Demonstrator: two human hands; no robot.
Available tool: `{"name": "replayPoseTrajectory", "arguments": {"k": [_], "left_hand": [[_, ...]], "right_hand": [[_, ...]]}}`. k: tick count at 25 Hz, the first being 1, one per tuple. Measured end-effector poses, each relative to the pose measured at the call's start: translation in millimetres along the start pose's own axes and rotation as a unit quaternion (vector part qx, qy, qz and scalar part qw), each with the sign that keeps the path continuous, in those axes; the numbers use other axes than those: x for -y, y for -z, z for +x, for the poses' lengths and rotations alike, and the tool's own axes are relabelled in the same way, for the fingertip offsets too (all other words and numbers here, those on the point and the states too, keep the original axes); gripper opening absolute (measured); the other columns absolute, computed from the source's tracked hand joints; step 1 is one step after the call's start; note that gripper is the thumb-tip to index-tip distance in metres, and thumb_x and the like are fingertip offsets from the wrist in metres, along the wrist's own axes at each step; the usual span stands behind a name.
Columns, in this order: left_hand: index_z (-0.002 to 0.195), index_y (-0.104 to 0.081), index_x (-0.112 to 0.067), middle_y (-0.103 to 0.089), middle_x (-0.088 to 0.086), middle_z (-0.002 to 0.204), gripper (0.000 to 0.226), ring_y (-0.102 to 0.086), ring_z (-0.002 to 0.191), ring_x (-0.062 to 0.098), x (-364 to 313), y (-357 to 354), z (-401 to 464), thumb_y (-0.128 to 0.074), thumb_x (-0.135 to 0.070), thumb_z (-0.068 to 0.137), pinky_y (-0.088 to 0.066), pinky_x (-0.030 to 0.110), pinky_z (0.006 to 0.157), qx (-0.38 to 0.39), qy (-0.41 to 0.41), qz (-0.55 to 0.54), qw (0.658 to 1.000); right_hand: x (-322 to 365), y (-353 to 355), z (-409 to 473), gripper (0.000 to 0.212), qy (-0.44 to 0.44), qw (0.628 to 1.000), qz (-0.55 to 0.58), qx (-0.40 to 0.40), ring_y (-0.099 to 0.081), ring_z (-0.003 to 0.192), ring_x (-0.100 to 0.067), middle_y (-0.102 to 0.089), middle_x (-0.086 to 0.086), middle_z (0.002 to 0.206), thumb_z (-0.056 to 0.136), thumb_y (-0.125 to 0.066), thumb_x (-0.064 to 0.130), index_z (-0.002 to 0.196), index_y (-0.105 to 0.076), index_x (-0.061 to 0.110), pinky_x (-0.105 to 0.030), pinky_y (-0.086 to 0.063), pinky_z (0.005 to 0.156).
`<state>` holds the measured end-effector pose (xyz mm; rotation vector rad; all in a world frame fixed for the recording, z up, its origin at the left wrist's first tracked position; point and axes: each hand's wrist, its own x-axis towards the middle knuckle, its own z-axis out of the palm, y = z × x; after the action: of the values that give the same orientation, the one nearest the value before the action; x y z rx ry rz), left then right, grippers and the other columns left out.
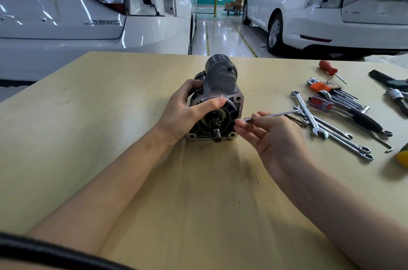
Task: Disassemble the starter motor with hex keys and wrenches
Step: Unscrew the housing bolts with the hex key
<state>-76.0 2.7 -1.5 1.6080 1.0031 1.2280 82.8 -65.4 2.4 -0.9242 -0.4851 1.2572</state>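
A grey starter motor (220,84) lies on the wooden table (110,115), its pinion end and mounting flange facing me. My left hand (187,110) grips the housing from the left, thumb laid across the front flange. My right hand (276,137) pinches a thin silver wrench (276,114) between thumb and fingers, just right of the flange. The wrench's near tip sits close to the flange's right edge; whether it touches is unclear.
Several combination wrenches (331,132), a hex key set with an orange holder (324,87), a red-handled screwdriver (329,68) and ratchet tools (397,95) lie on the table's right side. Two white cars (88,15) are parked beyond the far edge.
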Motion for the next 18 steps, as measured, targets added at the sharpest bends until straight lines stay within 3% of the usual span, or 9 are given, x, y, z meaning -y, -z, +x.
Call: {"name": "replayPoseTrajectory", "arguments": {"k": [6,15,18], "left_hand": [[0.106,-0.063,-0.019,-0.069,-0.004,0.104,0.051,-0.065,0.097,0.007,0.2,-0.3,0.5,-0.076,-0.042,0.063,-0.052,0.021,0.084,0.001,0.0,0.001,1.0],[0.105,-0.063,-0.02,-0.069,-0.004,0.106,0.061,-0.064,0.101,0.009,0.3,0.8,0.3,-0.073,-0.054,0.055,-0.051,0.024,0.089,0.002,-0.003,0.006,1.0],[0.107,-0.063,-0.019,-0.068,-0.003,0.107,0.063,-0.064,0.101,0.008,0.7,0.1,0.1,-0.073,-0.054,0.055,-0.05,0.022,0.087,0.003,-0.003,0.006,1.0]], "right_hand": [[0.0,-2.5,-0.7,0.019,-0.016,1.0,0.026,-0.006,-0.071,0.062,-0.028,-0.053,-0.017,0.083,0.091,-0.045,-0.012,0.1,-0.046,0.004,-0.029,-0.057,0.055],[-6.4,-4.1,-11.1,0.012,0.018,0.999,0.034,0.001,-0.073,0.072,-0.03,-0.063,-0.009,0.067,0.093,-0.05,-0.01,0.095,-0.05,0.002,-0.03,-0.059,0.061],[-6.8,-3.6,-8.2,0.014,-0.026,0.997,0.068,-0.014,-0.073,0.07,-0.028,-0.059,-0.015,0.087,0.092,-0.046,-0.012,0.096,-0.049,0.002,-0.027,-0.058,0.056]]}}
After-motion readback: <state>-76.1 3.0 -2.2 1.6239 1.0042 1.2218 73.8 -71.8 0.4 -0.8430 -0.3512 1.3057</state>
